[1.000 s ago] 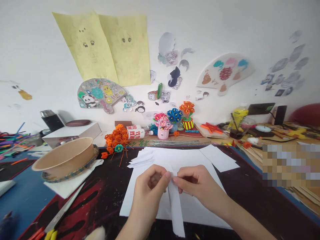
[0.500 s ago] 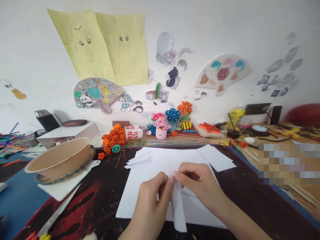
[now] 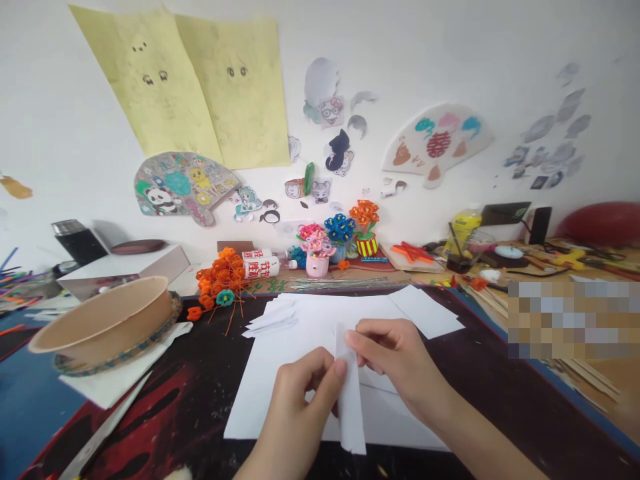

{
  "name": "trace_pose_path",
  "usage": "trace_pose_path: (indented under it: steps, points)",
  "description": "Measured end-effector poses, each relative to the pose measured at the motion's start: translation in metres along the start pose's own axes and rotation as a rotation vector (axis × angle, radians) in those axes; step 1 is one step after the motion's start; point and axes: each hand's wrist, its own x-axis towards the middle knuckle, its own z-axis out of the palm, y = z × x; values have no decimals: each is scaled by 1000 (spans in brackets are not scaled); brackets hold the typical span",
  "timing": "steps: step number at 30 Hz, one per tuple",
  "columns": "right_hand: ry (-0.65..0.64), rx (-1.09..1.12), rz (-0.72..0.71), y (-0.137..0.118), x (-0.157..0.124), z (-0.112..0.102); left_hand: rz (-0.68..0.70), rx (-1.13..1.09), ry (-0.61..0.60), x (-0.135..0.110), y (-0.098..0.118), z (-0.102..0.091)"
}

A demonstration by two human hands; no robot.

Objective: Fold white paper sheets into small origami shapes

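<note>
A narrow folded strip of white paper (image 3: 353, 413) stands lengthwise between my hands, its near end reaching past the sheets below. My left hand (image 3: 305, 393) pinches its left edge, thumb on top. Higher up, my right hand (image 3: 395, 353) grips the strip near its far end between thumb and fingers. Beneath both hands lie white paper sheets (image 3: 270, 380) on a dark mat. Small cut paper pieces (image 3: 273, 319) are stacked at the sheets' far left corner, and more loose white paper (image 3: 425, 310) lies at the far right.
To the left are a round beige bowl (image 3: 105, 320) and scissors (image 3: 107, 423). Orange craft flowers (image 3: 220, 273) lie beyond the sheets, near a pink flower pot (image 3: 317, 265). Wooden sticks (image 3: 585, 383) and a yellow bottle (image 3: 463, 230) are on the right.
The strip's far end now shows above my left thumb, where my fingers covered it before. My right hand has shifted slightly up along it. The whole view has moved a little.
</note>
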Motion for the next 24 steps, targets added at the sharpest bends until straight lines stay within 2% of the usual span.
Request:
trace_pose_path:
  steps: [9,16,21,24]
  points:
    - [-41,58,7,1,1,0,-14,29,48,-2,-1,0]
    - [-1,104,24,1,3,-3,-45,5,-45,-1,0,0]
    - [1,90,4,1,2,-4,-58,18,-28,-1,-2,-1]
    - [14,91,-12,1,2,-4,-97,-38,-77,0,-2,-2]
